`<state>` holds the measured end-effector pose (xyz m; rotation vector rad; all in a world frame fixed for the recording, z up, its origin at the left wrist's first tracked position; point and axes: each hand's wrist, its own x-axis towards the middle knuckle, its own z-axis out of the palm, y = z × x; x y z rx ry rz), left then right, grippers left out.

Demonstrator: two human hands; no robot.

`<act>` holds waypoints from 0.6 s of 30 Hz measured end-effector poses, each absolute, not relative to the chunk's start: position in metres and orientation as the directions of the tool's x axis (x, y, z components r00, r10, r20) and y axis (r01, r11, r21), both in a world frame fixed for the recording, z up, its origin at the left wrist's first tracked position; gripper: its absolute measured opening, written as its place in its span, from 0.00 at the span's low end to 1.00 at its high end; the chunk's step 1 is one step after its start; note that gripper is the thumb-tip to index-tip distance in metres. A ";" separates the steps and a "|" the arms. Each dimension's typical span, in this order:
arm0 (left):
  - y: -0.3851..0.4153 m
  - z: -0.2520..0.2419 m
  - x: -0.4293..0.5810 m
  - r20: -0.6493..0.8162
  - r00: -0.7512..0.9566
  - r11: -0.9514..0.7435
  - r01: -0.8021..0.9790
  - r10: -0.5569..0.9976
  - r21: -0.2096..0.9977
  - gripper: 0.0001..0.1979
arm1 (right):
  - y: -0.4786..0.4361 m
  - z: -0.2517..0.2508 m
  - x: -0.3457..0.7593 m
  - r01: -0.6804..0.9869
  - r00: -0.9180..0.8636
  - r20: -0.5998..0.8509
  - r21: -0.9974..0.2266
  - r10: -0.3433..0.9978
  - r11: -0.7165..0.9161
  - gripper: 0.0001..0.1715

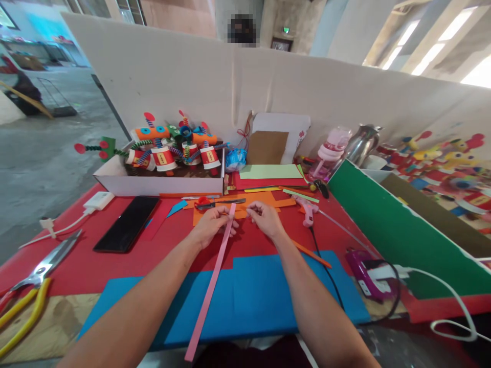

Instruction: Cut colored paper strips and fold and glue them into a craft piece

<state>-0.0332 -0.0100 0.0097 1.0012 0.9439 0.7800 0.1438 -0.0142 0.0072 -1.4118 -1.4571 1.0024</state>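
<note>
A long pink paper strip (211, 286) is pinched near its upper end by my left hand (213, 225); its lower end hangs toward me over the blue sheet. Just to the right, my right hand (265, 219) has thumb and forefinger closed together. Whether anything sits between those fingertips is too small to tell. Beyond both hands lie orange paper pieces (264, 197) and red-handled scissors (205, 203). A pink hot glue gun (307, 210) rests right of my right hand, and an orange strip (312, 254) lies near that forearm.
Blue paper (261, 301) covers the near table edge. A black phone (128, 225) and large yellow-handled shears (40, 276) lie left. Paper-cup figures fill a white box (164, 185) behind. At right stand a purple power strip (370, 276) with cables and a green-sided box (383, 230).
</note>
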 end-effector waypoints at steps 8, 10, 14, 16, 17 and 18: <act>-0.009 0.016 -0.031 -0.055 0.253 0.113 -0.222 0.966 0.968 0.15 | -0.018 0.009 0.127 0.067 0.014 0.012 -0.998 1.000 0.011 0.15; -0.011 0.016 -0.028 -0.092 0.260 0.166 -0.280 0.961 0.946 0.16 | -0.019 0.006 0.123 0.125 0.045 0.008 -0.992 0.999 0.003 0.13; -0.014 0.013 -0.024 -0.100 0.254 0.158 -0.217 0.962 0.963 0.15 | -0.023 0.002 0.114 0.301 0.049 0.033 -0.954 0.998 0.017 0.10; -0.014 0.012 -0.024 -0.088 0.227 0.125 -0.154 0.970 0.980 0.15 | -0.025 0.001 0.110 0.301 0.049 0.027 -0.954 0.998 0.011 0.09; -0.013 0.011 -0.025 -0.087 0.213 0.118 -0.136 0.973 0.984 0.15 | -0.026 0.001 0.108 0.284 0.053 0.018 -0.959 0.998 0.002 0.09; -0.012 0.011 -0.025 -0.089 0.196 0.117 -0.133 0.976 0.984 0.15 | -0.027 0.000 0.106 0.263 0.056 0.005 -0.965 0.998 -0.010 0.10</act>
